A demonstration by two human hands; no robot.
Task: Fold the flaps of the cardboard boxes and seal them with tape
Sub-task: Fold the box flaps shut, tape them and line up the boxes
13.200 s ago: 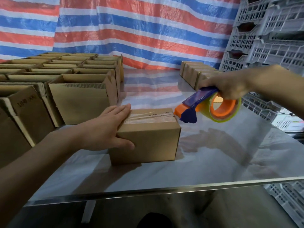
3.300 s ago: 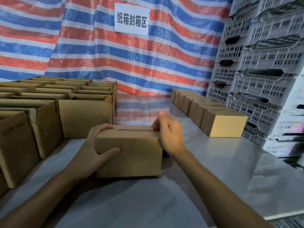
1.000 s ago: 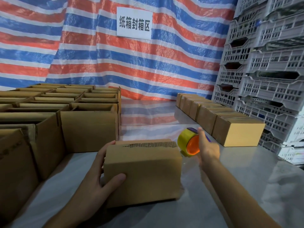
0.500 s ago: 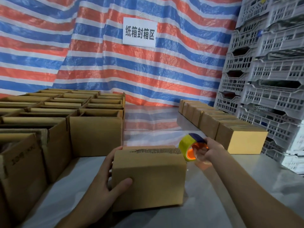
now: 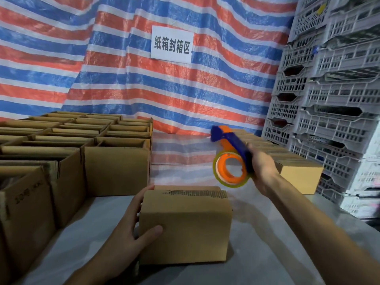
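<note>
A small brown cardboard box [image 5: 185, 225] with its flaps folded shut stands on the steel table [image 5: 287, 243] in front of me. My left hand [image 5: 131, 229] grips its left end, thumb on the front face and fingers round the side. My right hand [image 5: 261, 167] holds a blue and orange tape dispenser [image 5: 230, 159] with a yellowish roll, raised above and behind the box's right end, apart from it. The dispenser's cutter end points up and to the left.
Several open-topped cardboard boxes [image 5: 115, 167] crowd the table's left side. A row of closed boxes [image 5: 300, 175] lines the right, beside stacked grey plastic crates [image 5: 333, 112]. A striped tarp with a white sign [image 5: 171, 45] hangs behind.
My right hand has lifted the tape dispenser from beside the box's right end to above it and turned its cutter end upward. My left hand keeps its hold on the box.
</note>
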